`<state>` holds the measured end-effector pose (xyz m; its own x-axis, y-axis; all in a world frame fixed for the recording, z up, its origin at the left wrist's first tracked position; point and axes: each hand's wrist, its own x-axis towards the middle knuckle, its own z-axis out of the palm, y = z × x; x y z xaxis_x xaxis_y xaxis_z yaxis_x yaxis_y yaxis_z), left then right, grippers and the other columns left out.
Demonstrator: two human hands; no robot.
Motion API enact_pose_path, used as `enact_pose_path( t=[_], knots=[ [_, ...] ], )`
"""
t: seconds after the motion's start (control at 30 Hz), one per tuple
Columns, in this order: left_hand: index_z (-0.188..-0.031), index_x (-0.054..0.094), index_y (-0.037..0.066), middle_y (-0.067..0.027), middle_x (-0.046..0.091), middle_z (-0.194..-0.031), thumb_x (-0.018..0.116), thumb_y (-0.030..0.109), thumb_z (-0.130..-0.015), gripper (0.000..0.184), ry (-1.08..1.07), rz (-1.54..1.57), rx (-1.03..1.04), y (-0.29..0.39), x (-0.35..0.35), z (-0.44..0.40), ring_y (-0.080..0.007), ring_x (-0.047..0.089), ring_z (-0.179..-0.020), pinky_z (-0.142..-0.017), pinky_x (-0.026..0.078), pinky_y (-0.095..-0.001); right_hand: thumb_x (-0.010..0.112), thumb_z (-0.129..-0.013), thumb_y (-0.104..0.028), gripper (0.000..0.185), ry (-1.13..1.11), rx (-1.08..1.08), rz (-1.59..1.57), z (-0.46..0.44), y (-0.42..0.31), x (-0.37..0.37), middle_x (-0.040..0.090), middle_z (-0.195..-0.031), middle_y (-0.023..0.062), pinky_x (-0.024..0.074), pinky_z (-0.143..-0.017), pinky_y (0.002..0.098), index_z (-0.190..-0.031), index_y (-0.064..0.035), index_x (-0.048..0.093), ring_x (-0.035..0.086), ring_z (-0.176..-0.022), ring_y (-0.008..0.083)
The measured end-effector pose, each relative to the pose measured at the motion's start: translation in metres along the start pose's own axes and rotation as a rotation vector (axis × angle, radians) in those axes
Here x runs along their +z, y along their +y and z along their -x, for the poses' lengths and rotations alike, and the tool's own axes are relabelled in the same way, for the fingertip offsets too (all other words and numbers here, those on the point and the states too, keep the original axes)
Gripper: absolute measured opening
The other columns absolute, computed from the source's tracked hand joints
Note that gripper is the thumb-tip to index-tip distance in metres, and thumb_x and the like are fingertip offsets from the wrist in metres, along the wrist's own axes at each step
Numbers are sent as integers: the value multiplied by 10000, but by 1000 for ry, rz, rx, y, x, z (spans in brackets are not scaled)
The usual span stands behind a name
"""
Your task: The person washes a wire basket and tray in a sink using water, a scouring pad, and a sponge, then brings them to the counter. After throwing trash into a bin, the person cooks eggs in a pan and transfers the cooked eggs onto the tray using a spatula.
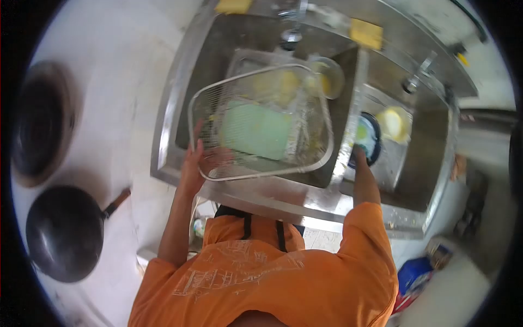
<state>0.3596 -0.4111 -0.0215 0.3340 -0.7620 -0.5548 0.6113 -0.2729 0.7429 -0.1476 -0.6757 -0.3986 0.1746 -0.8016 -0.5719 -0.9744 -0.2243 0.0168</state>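
My left hand (195, 164) grips the near left corner of a wire mesh basket (261, 174), its fingers showing through the mesh. The basket is held tilted over the left sink basin. Through it I see a pale green rectangular board or tray (255, 131) and yellowish pieces. My right hand (359, 155) reaches into a dark round bowl (376, 135) in the right basin. Something whitish and green, perhaps suds and a scrubber, lies in that bowl. The fingers of this hand are blurred and mostly hidden.
A metal divider (355, 103) separates the basins. A clear bowl (333, 79) and a yellow-white round item (394, 124) are in them. Faucets (291, 37) stand at the back beside a yellow sponge or cloth (366, 34). A wok (65, 234) sits on the left counter.
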Motion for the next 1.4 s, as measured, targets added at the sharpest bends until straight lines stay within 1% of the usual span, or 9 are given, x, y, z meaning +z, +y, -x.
enact_pose_path(
  t=[0.13,0.23,0.33,0.43,0.7,0.8,1.0,1.17,1.4],
  knots=[
    [-1538,120,195,-304,531,-1271,479,-49,-795,861,-235,44,-152,-13,-30,-9,-378,617,-1094,-893,530,-441,658,-778,-211,364,197,-309,-564,-40,51,36,653,-1012,264,516,-808,416,-1045,34,623,663,-931,352],
    [-1532,171,178,-305,491,-1329,447,-96,-720,901,-150,-1,-132,-15,-10,-7,-393,602,-1120,-853,549,-403,698,-774,-220,387,372,206,-407,89,-26,-152,669,-1016,232,509,-796,374,-1067,23,633,659,-896,283],
    [-1499,298,212,-194,564,-1294,373,-173,-647,938,-40,34,-91,5,22,-3,-325,646,-1040,-737,563,-355,670,-827,-163,360,520,168,-1462,165,-44,-234,683,-1026,153,511,-806,346,-1141,6,623,643,-909,220],
    [-1490,326,195,-168,531,-1342,360,-183,-660,913,-59,-151,0,13,34,-7,-305,635,-1049,-704,557,-328,662,-825,-39,414,548,-104,-1611,265,-173,-333,662,-1102,103,530,-852,328,-1226,-4,566,628,-976,182],
    [-1328,539,26,-112,640,-1188,319,-185,-728,672,95,-611,384,-10,39,-33,-149,597,-1038,-880,479,-271,835,-647,-89,443,806,-358,-1036,247,-402,-272,696,-898,156,510,-779,331,-1029,-15,624,677,-839,292],
    [-1285,576,8,-106,645,-1169,292,-208,-719,670,76,-458,379,-1,19,-44,-146,585,-1052,-956,429,-262,790,-639,-37,374,111,-781,-914,256,-392,-263,702,-852,159,518,-726,343,-991,-17,666,681,-793,286],
    [-1320,531,-20,-108,619,-1209,296,-224,-698,695,21,-189,194,20,24,-47,-149,570,-1102,-986,416,-265,773,-688,-63,354,428,-244,-1354,244,-410,-303,685,-909,186,501,-798,366,-1000,7,620,669,-873,288],
    [-1291,594,66,-127,607,-1250,370,-198,-724,664,59,-582,891,32,38,-55,-224,584,-1105,-1010,423,-336,680,-779,10,393,225,-344,-1146,280,-396,-308,675,-1019,83,512,-791,315,-1141,-84,561,644,-951,170],
    [-1071,735,199,3,625,-1223,657,188,-773,308,-131,-1271,1459,69,63,-37,-220,560,-1047,-1025,404,-498,581,-952,-271,357,-136,-195,-2438,301,-348,-337,571,-1224,59,475,-983,423,-1266,-122,505,550,-1155,233]
  ],
)
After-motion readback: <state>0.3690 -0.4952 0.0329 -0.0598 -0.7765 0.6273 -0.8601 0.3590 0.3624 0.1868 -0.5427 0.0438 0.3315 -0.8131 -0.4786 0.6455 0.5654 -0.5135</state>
